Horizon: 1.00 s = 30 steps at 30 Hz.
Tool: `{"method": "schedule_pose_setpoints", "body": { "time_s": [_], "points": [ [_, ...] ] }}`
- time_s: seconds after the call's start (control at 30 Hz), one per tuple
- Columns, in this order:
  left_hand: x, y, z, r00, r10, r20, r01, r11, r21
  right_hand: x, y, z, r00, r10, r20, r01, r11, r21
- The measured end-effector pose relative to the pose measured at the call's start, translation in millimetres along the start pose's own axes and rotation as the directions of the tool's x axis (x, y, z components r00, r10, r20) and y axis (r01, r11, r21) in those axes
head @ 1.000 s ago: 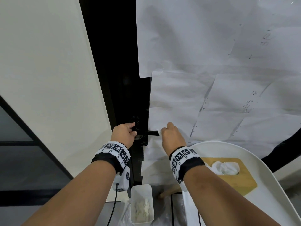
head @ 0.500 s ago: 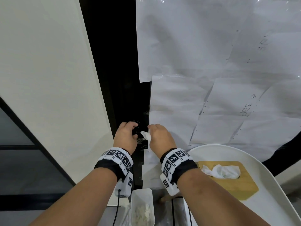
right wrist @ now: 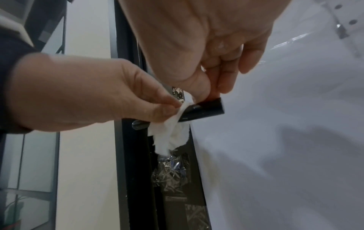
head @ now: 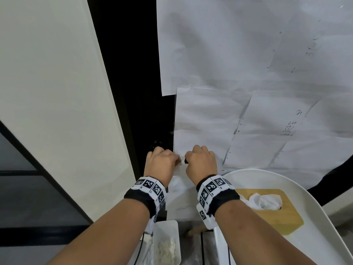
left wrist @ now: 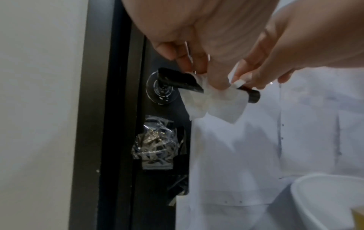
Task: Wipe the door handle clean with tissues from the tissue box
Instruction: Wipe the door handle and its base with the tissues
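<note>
Right now the black door handle (left wrist: 178, 80) juts from the dark door edge, with a white tissue (left wrist: 214, 101) draped over it. Your left hand (head: 161, 163) pinches the tissue against the lever; your right hand (head: 201, 162) pinches its free end. Down right, the wooden tissue box (head: 275, 213) sits on a white tray (head: 324, 236).

Two hands (head: 160, 161) (head: 201, 161), one door handle (left wrist: 177, 80), one held tissue (left wrist: 212, 101). One tissue box (head: 275, 211), one white tray (head: 324, 236), one plastic bin (head: 167, 243).
</note>
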<state>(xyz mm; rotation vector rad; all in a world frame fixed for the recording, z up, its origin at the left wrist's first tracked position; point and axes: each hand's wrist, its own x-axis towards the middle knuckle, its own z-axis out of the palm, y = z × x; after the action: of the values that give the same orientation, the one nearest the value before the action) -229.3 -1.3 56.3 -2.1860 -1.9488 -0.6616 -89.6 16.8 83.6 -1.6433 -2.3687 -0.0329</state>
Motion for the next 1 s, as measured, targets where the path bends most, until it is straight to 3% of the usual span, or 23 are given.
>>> {"method": "schedule_pose_setpoints", "body": {
  "time_s": [0.4, 0.47, 0.57, 0.77, 0.87, 1.0],
  "points": [
    [-12, -45, 7, 0.983, 0.056, -0.176, -0.062, 0.998, -0.028, 2, -2, -5, 0.998, -0.032, 0.05, 0.033, 0.999, -0.011],
    [-14, -41, 7, 0.985, -0.002, -0.174, -0.013, 0.997, -0.082, 1, -2, -5, 0.998, -0.038, 0.052, 0.038, 0.999, -0.007],
    [-13, -32, 1, 0.964, -0.228, -0.136, 0.188, 0.949, -0.253, 1, -3, -4, 0.998, -0.047, 0.05, 0.047, 0.999, -0.001],
    [15, -33, -10, 0.83, -0.556, -0.044, 0.494, 0.769, -0.405, 4, -3, -3, 0.997, -0.059, 0.058, 0.06, 0.998, -0.009],
    [25, -32, -12, 0.813, -0.582, -0.019, 0.528, 0.751, -0.397, 5, -3, -3, 0.996, -0.067, 0.055, 0.068, 0.998, -0.018],
    [28, -35, -14, 0.84, -0.54, 0.05, 0.525, 0.788, -0.322, 5, -2, -3, 0.996, -0.072, 0.057, 0.074, 0.997, -0.029]
  ]
}}
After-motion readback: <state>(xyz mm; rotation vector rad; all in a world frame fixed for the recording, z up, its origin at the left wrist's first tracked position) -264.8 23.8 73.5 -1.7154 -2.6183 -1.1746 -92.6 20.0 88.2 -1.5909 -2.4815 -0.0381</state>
